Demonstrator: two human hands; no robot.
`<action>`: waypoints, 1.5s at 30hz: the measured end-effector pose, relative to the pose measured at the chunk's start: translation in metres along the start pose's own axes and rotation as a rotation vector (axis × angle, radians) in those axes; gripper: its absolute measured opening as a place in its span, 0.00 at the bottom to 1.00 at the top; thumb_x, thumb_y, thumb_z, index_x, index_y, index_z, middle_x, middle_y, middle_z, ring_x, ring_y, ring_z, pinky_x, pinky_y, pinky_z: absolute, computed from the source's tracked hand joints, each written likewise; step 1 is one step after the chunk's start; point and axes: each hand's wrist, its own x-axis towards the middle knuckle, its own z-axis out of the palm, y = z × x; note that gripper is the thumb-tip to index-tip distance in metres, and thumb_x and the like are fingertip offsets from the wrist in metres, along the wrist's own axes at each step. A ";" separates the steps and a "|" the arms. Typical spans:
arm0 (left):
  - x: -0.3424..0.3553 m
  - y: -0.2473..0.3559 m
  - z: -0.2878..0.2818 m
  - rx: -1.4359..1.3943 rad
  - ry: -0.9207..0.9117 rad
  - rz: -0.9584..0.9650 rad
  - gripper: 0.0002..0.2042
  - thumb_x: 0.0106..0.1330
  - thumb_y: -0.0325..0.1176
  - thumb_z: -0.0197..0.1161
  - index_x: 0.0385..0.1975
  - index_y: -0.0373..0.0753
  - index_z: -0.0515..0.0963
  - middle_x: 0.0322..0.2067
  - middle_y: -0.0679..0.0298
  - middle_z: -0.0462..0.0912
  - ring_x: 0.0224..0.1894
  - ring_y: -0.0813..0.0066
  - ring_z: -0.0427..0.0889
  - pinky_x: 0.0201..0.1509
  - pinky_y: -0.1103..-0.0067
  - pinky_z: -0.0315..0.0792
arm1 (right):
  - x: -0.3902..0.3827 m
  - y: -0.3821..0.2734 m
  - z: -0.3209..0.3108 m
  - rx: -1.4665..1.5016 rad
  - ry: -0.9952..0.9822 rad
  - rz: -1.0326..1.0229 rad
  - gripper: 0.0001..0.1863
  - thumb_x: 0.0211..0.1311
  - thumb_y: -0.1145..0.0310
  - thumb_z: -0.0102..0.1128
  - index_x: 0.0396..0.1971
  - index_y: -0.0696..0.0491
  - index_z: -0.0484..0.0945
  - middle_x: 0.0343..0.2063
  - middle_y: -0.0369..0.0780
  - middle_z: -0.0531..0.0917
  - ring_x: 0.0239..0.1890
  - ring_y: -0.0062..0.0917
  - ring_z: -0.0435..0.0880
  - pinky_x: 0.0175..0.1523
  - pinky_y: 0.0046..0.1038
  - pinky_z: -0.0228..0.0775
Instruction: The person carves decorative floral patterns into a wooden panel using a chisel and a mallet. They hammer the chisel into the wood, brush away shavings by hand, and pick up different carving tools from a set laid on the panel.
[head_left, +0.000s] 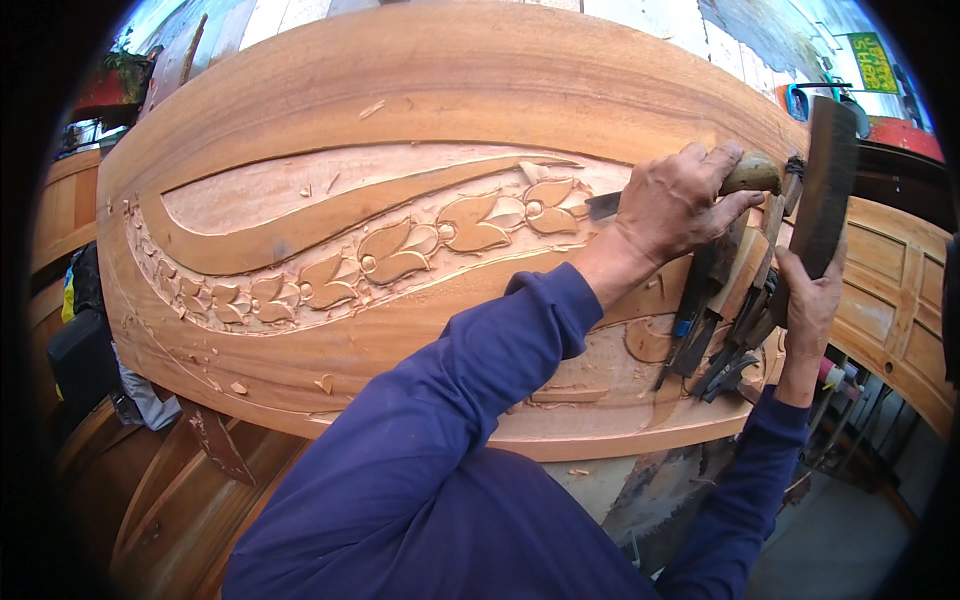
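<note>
A broad wooden panel (450, 70) carries a curved band of carved leaf or tulip shapes (395, 250). My left hand (680, 205) is closed round a wood chisel; its wooden handle (752, 174) sticks out to the right. Its flat metal blade (602, 206) reaches the right end of the carved band. A dark, long wooden mallet (828, 185) stands upright in my right hand (812, 305), just right of the chisel's handle end and apart from it. Part of the mallet's lower end is hidden by my right hand.
Several more chisels (715, 310) lie bunched on the panel's right side, under and beside my hands. Wood chips (240, 387) are scattered over the panel. A panelled wooden door (895, 290) stands at the right, and a dark bag (85, 350) at the left.
</note>
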 end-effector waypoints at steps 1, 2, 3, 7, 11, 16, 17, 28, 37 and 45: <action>0.000 0.000 0.000 -0.003 -0.002 -0.005 0.22 0.68 0.51 0.77 0.53 0.43 0.84 0.34 0.56 0.90 0.34 0.53 0.92 0.34 0.64 0.85 | 0.002 0.000 0.000 -0.035 -0.054 -0.012 0.44 0.64 0.78 0.70 0.81 0.52 0.66 0.64 0.38 0.81 0.64 0.23 0.81 0.69 0.28 0.74; 0.000 0.000 -0.001 -0.003 -0.025 -0.016 0.22 0.68 0.51 0.77 0.52 0.44 0.84 0.34 0.56 0.90 0.34 0.54 0.92 0.34 0.65 0.85 | 0.001 0.000 0.001 -0.033 -0.083 -0.059 0.44 0.64 0.78 0.70 0.81 0.52 0.66 0.65 0.38 0.81 0.63 0.23 0.81 0.69 0.28 0.74; 0.000 -0.001 -0.002 -0.002 -0.047 -0.028 0.21 0.68 0.51 0.77 0.52 0.44 0.84 0.33 0.56 0.90 0.34 0.54 0.92 0.34 0.65 0.85 | 0.002 -0.001 0.002 -0.038 -0.139 -0.084 0.44 0.64 0.78 0.70 0.81 0.51 0.66 0.65 0.37 0.81 0.63 0.22 0.81 0.68 0.28 0.75; -0.001 -0.001 -0.003 0.004 -0.040 -0.036 0.20 0.69 0.51 0.77 0.51 0.45 0.84 0.34 0.57 0.90 0.34 0.55 0.92 0.33 0.65 0.85 | 0.001 -0.007 0.003 -0.229 -0.100 -0.014 0.45 0.63 0.80 0.70 0.82 0.51 0.66 0.64 0.37 0.82 0.63 0.19 0.81 0.68 0.26 0.73; -0.001 -0.002 -0.004 0.006 -0.012 -0.030 0.21 0.68 0.51 0.77 0.52 0.45 0.84 0.34 0.57 0.91 0.34 0.56 0.92 0.33 0.66 0.85 | 0.002 -0.009 0.006 -0.045 -0.042 -0.034 0.46 0.63 0.81 0.69 0.83 0.49 0.65 0.61 0.35 0.84 0.59 0.18 0.83 0.65 0.24 0.75; -0.001 -0.003 -0.006 0.010 -0.017 -0.027 0.24 0.68 0.52 0.78 0.56 0.44 0.84 0.35 0.57 0.91 0.34 0.57 0.92 0.34 0.66 0.85 | 0.008 -0.006 0.013 -0.139 -0.155 -0.209 0.45 0.66 0.81 0.67 0.83 0.50 0.64 0.64 0.38 0.84 0.61 0.21 0.83 0.68 0.26 0.75; -0.001 -0.004 -0.006 0.012 -0.019 -0.019 0.24 0.68 0.52 0.78 0.56 0.44 0.84 0.35 0.56 0.91 0.34 0.57 0.92 0.34 0.67 0.86 | 0.010 -0.006 0.013 -0.103 -0.090 -0.191 0.44 0.66 0.81 0.66 0.83 0.51 0.63 0.64 0.38 0.83 0.62 0.21 0.83 0.69 0.26 0.74; -0.003 -0.006 -0.011 -0.011 0.105 0.042 0.28 0.65 0.49 0.81 0.60 0.40 0.85 0.38 0.55 0.92 0.35 0.58 0.93 0.36 0.69 0.87 | 0.021 -0.011 0.014 0.102 -0.003 -0.218 0.41 0.69 0.81 0.69 0.81 0.50 0.66 0.67 0.40 0.83 0.63 0.25 0.85 0.71 0.31 0.78; -0.006 -0.008 -0.017 -0.002 0.162 0.078 0.31 0.62 0.48 0.84 0.62 0.40 0.85 0.40 0.55 0.93 0.36 0.61 0.94 0.39 0.71 0.88 | 0.021 -0.031 0.018 0.012 0.060 -0.204 0.42 0.68 0.78 0.71 0.81 0.49 0.66 0.62 0.39 0.84 0.62 0.24 0.83 0.67 0.28 0.76; -0.005 -0.007 -0.027 -0.060 0.297 0.142 0.33 0.59 0.44 0.87 0.64 0.39 0.85 0.42 0.55 0.93 0.38 0.61 0.95 0.39 0.71 0.89 | 0.016 -0.041 0.021 -0.035 -0.010 -0.285 0.41 0.68 0.77 0.73 0.80 0.47 0.68 0.58 0.38 0.87 0.58 0.20 0.86 0.66 0.28 0.79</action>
